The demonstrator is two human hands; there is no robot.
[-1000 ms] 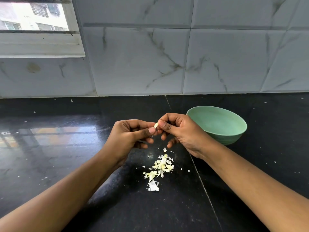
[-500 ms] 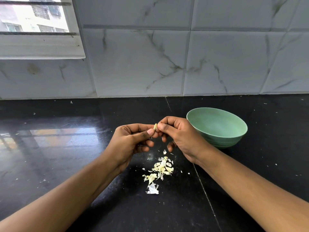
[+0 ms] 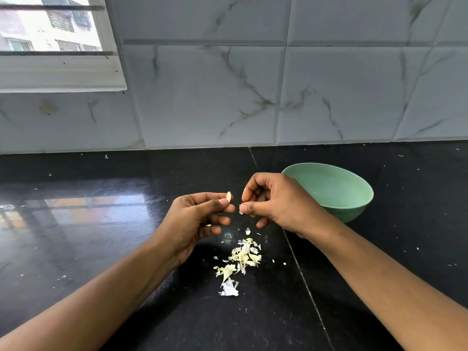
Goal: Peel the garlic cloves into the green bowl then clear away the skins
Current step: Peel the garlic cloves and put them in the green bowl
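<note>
bowl point(image 3: 336, 188) right of skins point(image 3: 241, 259) on counter point(image 3: 101, 224)

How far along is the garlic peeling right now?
Done: a pile of skins lies on the black counter, so some peeling has happened. In hand: the left hand pinches a pale clove; the right hand pinches what looks like a scrap of skin. Left: no clove shows in the visible part of the green bowl, and the skins are not cleared.

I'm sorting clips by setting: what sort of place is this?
Most likely a home kitchen: a polished black stone counter backed by marble-look wall tiles, with a green bowl and a pile of garlic skins on it.
</note>
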